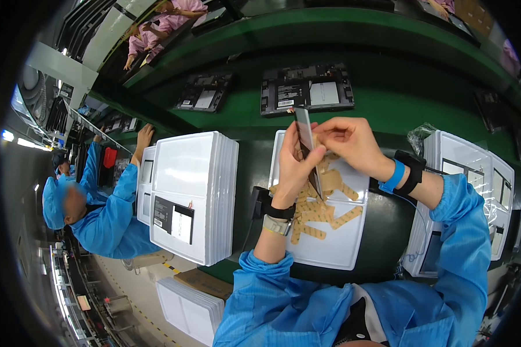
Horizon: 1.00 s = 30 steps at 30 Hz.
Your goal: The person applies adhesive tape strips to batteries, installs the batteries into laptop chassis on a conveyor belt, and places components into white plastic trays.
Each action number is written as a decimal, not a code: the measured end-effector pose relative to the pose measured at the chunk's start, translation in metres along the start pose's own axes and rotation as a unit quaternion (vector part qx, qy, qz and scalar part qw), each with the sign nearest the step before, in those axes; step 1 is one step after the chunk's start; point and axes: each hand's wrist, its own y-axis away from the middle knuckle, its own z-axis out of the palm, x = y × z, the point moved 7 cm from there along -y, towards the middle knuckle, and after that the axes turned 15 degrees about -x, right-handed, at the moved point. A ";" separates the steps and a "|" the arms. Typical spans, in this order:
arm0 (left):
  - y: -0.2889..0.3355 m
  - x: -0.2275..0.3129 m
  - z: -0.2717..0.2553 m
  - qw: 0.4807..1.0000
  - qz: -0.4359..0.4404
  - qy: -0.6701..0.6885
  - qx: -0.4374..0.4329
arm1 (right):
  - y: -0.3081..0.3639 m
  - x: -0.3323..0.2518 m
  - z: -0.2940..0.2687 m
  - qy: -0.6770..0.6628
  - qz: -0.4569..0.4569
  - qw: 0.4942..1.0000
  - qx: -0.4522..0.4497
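Observation:
My left hand [296,168] grips a thin, flat battery pack [304,128], holding it tilted on edge with its thumb across the face. A small connector wire shows at the pack's upper end. Close beside that face, my right hand [353,143] has its thumb and fingers pinched together; what they hold, if anything, is hard to make out. Below both hands, several tan paper strips [315,213] with printed marks lie loosely on a white plastic tray [324,251].
Left stands a stack of white trays [194,153] with another battery pack [173,220] on top. Plastic-wrapped trays [440,150] stand right. Beyond, opened device housings [307,89] lie on the green conveyor [382,92]. A co-worker in blue [113,228] sits left.

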 end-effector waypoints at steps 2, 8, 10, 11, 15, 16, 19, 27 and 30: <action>0.005 -0.014 -0.021 0.993 -0.040 0.100 0.056 | -0.002 0.006 -0.009 0.011 0.014 1.000 0.011; 0.015 -0.007 -0.028 0.979 0.020 0.043 0.197 | 0.011 -0.025 0.028 0.192 -0.045 0.980 -0.009; 0.014 -0.002 -0.024 0.975 0.029 0.012 0.221 | 0.016 -0.034 0.037 0.219 -0.069 0.973 -0.004; 0.014 -0.008 -0.026 0.976 0.035 0.005 0.213 | 0.017 -0.033 0.034 0.204 -0.060 0.977 0.000; 0.010 0.001 -0.016 0.990 0.012 0.025 0.141 | 0.009 -0.007 0.022 0.075 -0.013 0.997 0.005; 0.009 -0.001 -0.018 0.990 0.012 0.025 0.141 | 0.007 0.001 0.017 0.014 0.010 1.000 0.014; 0.014 0.003 -0.040 0.966 0.078 0.146 0.201 | 0.006 -0.015 0.001 0.153 -0.036 0.986 0.048; 0.023 0.003 -0.049 0.950 0.093 0.012 0.299 | 0.022 -0.022 0.046 0.247 -0.066 0.966 -0.045; 0.019 0.009 -0.049 0.964 0.078 0.006 0.255 | 0.015 -0.020 0.038 0.213 -0.035 0.974 -0.061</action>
